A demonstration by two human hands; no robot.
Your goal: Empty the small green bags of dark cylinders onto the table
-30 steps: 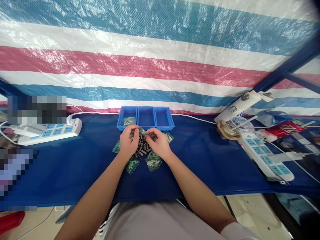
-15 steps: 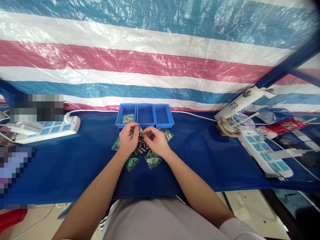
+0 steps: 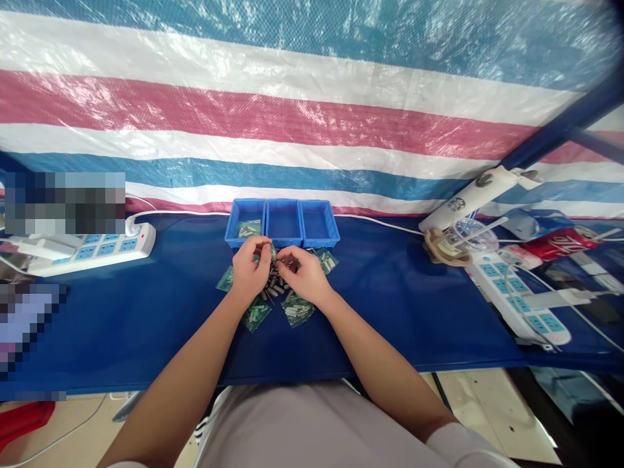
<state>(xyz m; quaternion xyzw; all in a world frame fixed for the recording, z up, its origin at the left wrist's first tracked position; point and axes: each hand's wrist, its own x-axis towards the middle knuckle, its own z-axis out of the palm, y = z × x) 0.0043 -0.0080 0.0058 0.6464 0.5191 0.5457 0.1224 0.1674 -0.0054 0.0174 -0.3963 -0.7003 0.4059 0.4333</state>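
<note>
My left hand (image 3: 251,265) is closed, thumb and fingertips pinching a small clear greenish plastic bag (image 3: 273,252). My right hand (image 3: 305,276) meets it from the other side, its fingers pinched at the bag's edge; the fingertips partly hide the bag. Below both hands lies a loose pile of small metal cylindrical parts (image 3: 277,285). Around the pile are several small bags of parts: a left bag (image 3: 225,279), a lower left bag (image 3: 256,315), a lower right bag (image 3: 297,311) and a right bag (image 3: 328,261).
Behind the hands stand three joined blue bins: the left bin (image 3: 230,224) holds a bag (image 3: 249,228), beside the middle bin (image 3: 284,222) and right bin (image 3: 319,221). Power strips (image 3: 104,250) lie on both sides. A cup holder (image 3: 446,250) and red can (image 3: 560,245) are at right.
My right fingertips have shifted slightly left and up against the small bag. My left hand stays in nearly the same place, and the view has tilted a little.
</note>
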